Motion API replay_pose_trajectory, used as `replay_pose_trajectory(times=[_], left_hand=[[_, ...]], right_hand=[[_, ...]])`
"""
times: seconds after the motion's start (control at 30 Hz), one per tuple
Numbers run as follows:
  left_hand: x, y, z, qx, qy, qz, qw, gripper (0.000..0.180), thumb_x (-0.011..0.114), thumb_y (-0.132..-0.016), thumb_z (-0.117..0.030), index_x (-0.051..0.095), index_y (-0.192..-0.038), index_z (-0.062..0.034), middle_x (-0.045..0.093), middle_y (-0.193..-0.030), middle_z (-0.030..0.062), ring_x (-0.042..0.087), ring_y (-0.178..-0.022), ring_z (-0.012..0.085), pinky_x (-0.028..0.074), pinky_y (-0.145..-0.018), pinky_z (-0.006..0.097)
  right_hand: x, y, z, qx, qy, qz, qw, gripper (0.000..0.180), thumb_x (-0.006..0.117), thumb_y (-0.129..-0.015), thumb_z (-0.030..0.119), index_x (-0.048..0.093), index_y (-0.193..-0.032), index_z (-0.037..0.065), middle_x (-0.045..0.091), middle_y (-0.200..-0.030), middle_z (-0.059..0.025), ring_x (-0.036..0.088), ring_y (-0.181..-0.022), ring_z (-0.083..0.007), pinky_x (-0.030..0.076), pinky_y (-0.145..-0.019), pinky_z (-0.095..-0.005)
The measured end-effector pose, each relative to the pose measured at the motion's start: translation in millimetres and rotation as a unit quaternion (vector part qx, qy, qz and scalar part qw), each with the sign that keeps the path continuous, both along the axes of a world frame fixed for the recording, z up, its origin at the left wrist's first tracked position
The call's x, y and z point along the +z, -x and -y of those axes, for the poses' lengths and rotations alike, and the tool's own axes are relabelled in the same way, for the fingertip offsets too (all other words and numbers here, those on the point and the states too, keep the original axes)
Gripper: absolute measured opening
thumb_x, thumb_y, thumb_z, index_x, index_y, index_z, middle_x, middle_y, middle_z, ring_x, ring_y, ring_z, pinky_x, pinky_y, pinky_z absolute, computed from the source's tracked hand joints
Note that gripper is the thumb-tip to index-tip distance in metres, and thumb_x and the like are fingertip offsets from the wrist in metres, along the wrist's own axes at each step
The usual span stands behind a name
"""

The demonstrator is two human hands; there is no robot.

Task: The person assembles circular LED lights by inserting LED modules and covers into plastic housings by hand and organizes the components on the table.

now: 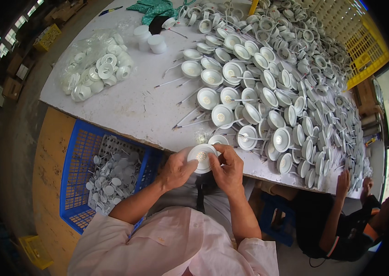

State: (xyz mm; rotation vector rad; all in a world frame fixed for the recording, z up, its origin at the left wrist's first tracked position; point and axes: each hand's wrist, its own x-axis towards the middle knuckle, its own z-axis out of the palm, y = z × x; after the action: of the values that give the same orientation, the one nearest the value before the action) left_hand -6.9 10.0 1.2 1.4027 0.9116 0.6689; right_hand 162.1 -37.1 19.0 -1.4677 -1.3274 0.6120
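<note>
White worktable [130, 110], heaped lamp housings [286, 83], blue crate [77, 152] beside

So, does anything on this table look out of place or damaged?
Nothing stands out. Both hands hold one white round lamp housing at the table edge; the other housings lie crowded but appear unbroken.

A big pile of lamp cups [277, 87] lies on the table [125, 110], filling its right side. A bag of parts [95, 64] sits on the far left. A crate [77, 184] stands below the table's near edge, on the left.
</note>
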Motion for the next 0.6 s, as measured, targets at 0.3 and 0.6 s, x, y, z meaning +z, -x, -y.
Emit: replay_pose_trajectory(times=[0.3, 0.6], left_hand=[[1.9, 2.1, -1.7, -0.009, 0.011, 0.003, 1.0, 0.036, 0.053, -0.085, -0.004, 0.055, -0.119, 0.0071, 0.066, -0.1, 0.0099, 0.06, -0.089, 0.0111, 0.049, -0.079, 0.026], [4.1, 2.7, -1.9, -0.011, -0.011, -0.026, 1.0, 0.036, 0.054, -0.085, -0.005, 0.055, -0.119, 0.0072, 0.066, -0.104, 0.0115, 0.06, -0.092, 0.0123, 0.049, -0.082, 0.027]], right_hand=[[-4.4, 2.6, 0.8, -0.006, 0.006, 0.005, 1.0, 0.02, 0.07, -0.079, 0.002, 0.062, -0.097, 0.0, 0.06, -0.08, -0.0065, 0.047, -0.056, -0.0101, 0.041, -0.051, -0.0241], [-9.8, 3.9, -1.0, -0.006, 0.038, -0.014, 0.999, 0.021, 0.072, -0.079, 0.007, 0.061, -0.096, 0.001, 0.058, -0.072, -0.0084, 0.049, -0.054, -0.013, 0.043, -0.051, -0.0275]])
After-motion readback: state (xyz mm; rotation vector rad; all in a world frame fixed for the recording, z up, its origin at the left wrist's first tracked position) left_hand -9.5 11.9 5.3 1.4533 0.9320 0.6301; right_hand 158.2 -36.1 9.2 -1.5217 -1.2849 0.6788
